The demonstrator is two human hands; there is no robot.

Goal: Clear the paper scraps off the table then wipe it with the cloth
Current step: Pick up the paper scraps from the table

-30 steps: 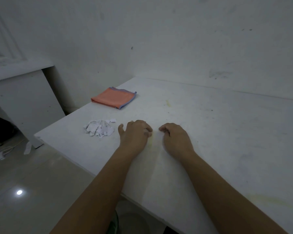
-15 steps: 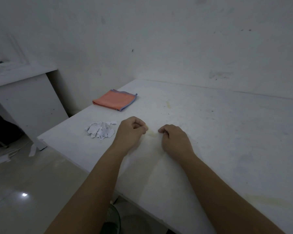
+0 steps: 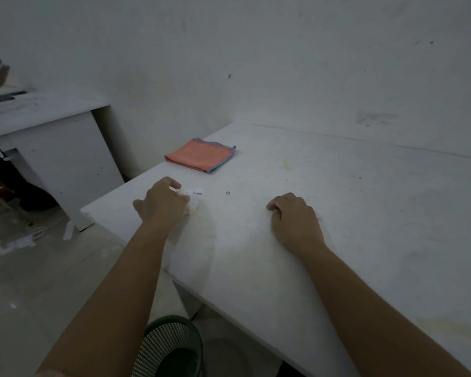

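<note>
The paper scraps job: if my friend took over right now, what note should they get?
Left hand: over the paper scraps near the table's left edge, fingers curled onto them; a few white bits show by the fingertips.
Right hand: fingers curled, resting on the table; whether it holds anything cannot be told.
Cloth: folded, orange, lying untouched at the far left corner.
Green mesh bin: on the floor below the near table edge.
Done: scraps lie gathered in one spot.
Left: lift the scraps off the table, probably into the bin, then wipe with the cloth.
</note>
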